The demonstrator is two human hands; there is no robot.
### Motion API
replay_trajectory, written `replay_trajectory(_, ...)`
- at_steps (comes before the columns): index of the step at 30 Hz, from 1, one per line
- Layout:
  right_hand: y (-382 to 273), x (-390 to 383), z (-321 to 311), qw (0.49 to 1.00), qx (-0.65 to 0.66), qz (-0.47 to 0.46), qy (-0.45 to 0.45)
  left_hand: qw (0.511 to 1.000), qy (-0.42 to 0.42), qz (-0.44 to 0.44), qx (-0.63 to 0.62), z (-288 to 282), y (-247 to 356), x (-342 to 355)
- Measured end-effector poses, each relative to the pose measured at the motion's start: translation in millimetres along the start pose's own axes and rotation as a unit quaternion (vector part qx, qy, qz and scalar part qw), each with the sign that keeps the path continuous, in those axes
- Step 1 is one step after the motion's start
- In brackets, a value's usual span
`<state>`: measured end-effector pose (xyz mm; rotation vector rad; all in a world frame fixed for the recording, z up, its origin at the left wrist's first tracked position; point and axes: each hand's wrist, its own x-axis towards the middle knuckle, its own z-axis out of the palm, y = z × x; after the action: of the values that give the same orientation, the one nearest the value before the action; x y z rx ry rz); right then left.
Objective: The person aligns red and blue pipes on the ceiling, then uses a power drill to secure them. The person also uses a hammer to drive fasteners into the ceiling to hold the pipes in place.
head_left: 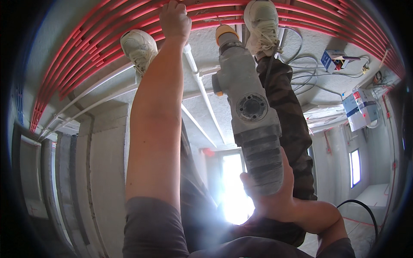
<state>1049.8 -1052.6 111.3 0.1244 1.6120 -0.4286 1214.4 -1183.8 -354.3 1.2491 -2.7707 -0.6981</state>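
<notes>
My left hand [174, 20] is up among the red pipes [88, 32], its fingers curled closed on one of them. My right hand [271, 198] grips the rear handle of a large, dusty grey rotary hammer [241, 86]. The tool points away from me, its yellow-ringed nose [227, 34] and thin bit close to the pipes, just right of my left hand. My white shoes [262, 21] stand at either side, one left of my left hand and one beside the tool's nose.
White pipes [193, 64] cross the grey concrete surface [206, 112]. At right lie looped cables [301, 58], an open blue-and-white box [333, 61] and more packages [357, 109]. A concrete wall [103, 163] stands at left; bright openings [232, 185] show beyond.
</notes>
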Motion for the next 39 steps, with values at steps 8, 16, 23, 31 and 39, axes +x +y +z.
replay_trajectory(8, -7.4, 6.9, 0.7, 0.998, -0.054, -0.043, -0.012, 0.997, -0.031, -0.074, 0.0, -4.4, 14.1, -8.5)
replay_trajectory(16, -12.6, 7.7, 3.7, 0.998, -0.043, -0.034, -0.018, 0.998, -0.037, -0.054, -0.019, 1.6, 4.3, -12.5)
replay_trajectory(23, -23.2, 10.0, 15.8, 0.999, -0.026, -0.029, -0.023, 0.997, -0.034, -0.066, -0.021, -11.3, 7.9, -12.2)
replay_trajectory(31, -24.6, 12.8, 37.6, 1.0, -0.016, 0.003, -0.003, 0.851, -0.274, -0.349, -0.281, -39.7, 42.9, -97.7)
replay_trajectory(39, -28.2, 25.6, 51.3, 0.997, -0.034, 0.059, 0.026, 0.202, -0.105, -0.564, -0.794, -92.0, 118.7, -108.2)
